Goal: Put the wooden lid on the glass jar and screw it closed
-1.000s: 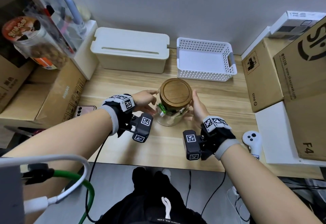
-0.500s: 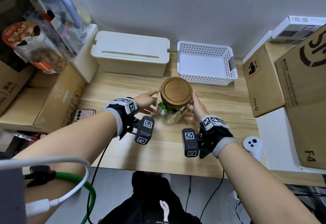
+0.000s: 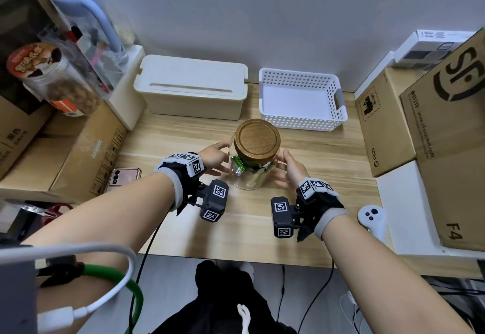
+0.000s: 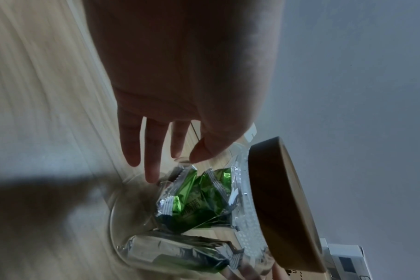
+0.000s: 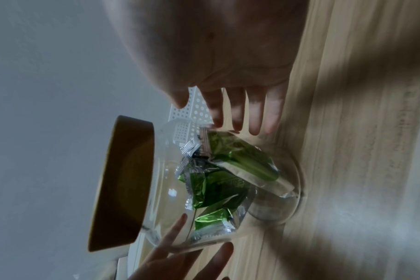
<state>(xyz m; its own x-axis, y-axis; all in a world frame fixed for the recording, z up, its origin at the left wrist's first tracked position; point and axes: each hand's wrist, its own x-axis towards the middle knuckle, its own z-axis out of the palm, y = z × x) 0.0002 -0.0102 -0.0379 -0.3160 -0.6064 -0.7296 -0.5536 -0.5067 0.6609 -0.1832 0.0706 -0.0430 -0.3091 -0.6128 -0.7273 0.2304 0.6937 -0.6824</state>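
sitting at frame centre, the wooden lid [image 3: 257, 138] already caps the glass jar [image 3: 249, 176]; left hand [image 3: 215, 159] and right hand [image 3: 290, 169] flank it, fingers straight, gripping nothing; tightness unclear.

My right hand [image 3: 290, 169] is blocking part of the glass jar [image 3: 252, 176] from the head camera, and I cannot tell whether my fingers [image 5: 254, 113] are touching the glass. The wooden lid [image 3: 257, 138] is covering the jar's mouth, so its seating is hidden from me. In my left wrist view the jar's lower end is running off the bottom edge, and my left hand [image 4: 180, 75] is looking dim. The print on the green packets [image 4: 194, 200] is staying too blurred to read.
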